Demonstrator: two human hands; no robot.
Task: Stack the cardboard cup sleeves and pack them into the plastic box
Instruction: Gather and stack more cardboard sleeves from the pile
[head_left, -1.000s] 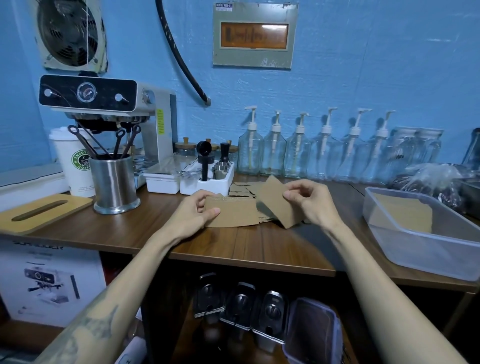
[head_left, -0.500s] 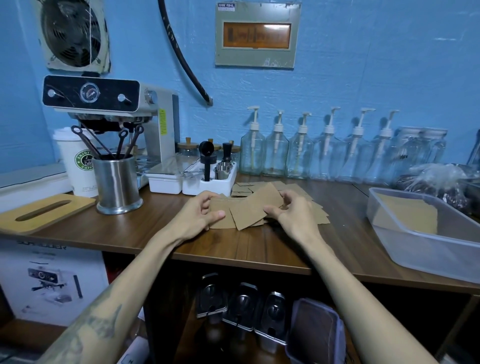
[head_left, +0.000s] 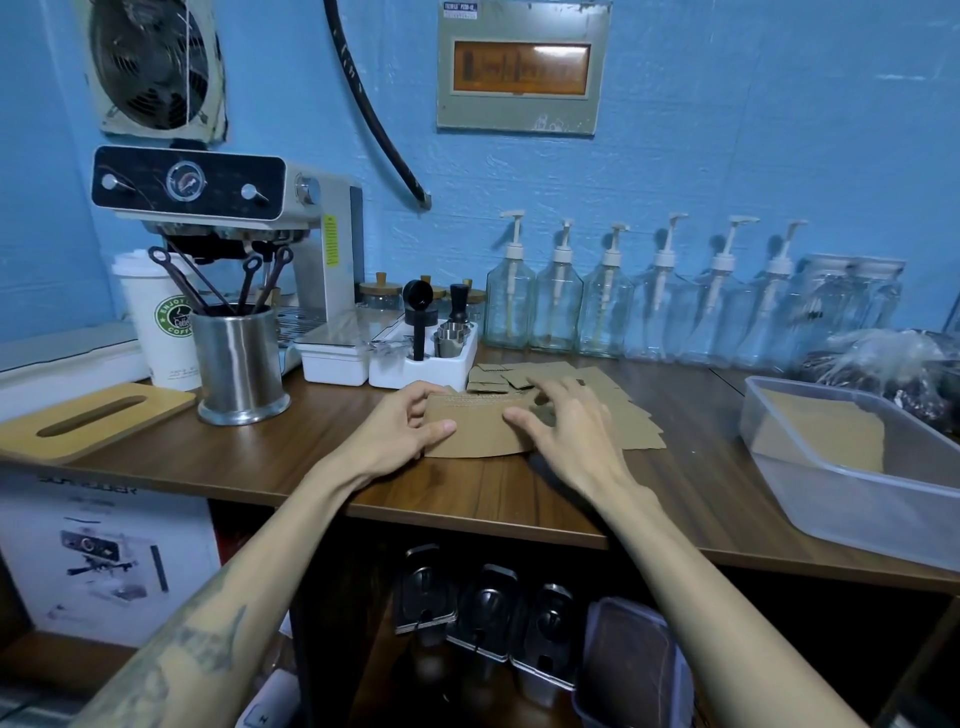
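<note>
Mid-task. A small stack of sleeves (head_left: 478, 426) is held on the tabletop (head_left: 260, 457) between both hands: its left end is pinched by the left hand (head_left: 402, 428), while the right hand (head_left: 563, 434), fingers spread and relaxed, rests on its right end. Loose sleeves (head_left: 618, 410) remain just beyond the right hand. Well to its right, the plastic box (head_left: 841, 493) already contains some sleeves; most packing is judged outstanding.

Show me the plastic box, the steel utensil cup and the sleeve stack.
plastic box (head_left: 779, 395): head view, near-left rim.
steel utensil cup (head_left: 236, 358): head view, front wall.
sleeve stack (head_left: 475, 428): head view, top sleeve's face.
</note>
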